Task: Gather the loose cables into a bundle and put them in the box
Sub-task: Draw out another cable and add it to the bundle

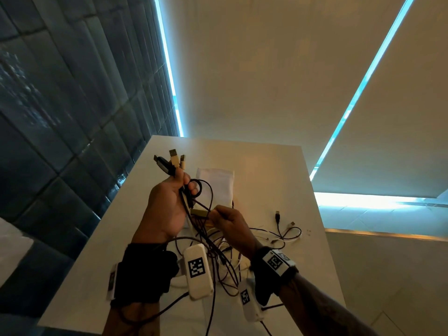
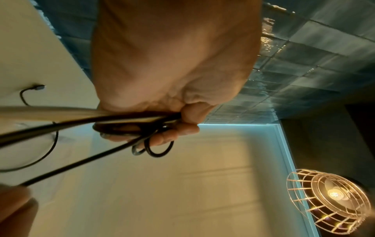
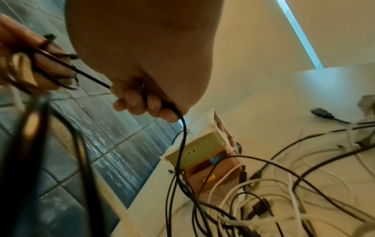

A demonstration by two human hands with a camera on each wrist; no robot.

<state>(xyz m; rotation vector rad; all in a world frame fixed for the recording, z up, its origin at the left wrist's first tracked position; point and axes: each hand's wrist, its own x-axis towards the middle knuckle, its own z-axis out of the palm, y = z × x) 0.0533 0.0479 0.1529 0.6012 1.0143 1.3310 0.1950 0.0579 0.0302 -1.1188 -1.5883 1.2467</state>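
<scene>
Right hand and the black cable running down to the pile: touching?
Touching. The right wrist view shows the right hand with fingers curled round the black cable, which emerges below them and drops toward the table.

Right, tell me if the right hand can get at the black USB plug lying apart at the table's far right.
Probably not yet: the right hand grips a black cable, though nothing blocks the black USB plug.

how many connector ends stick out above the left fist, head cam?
4 plugs fan out above the left hand: two dark on the left, two tan beside them. More may be hidden in the fist.
</scene>
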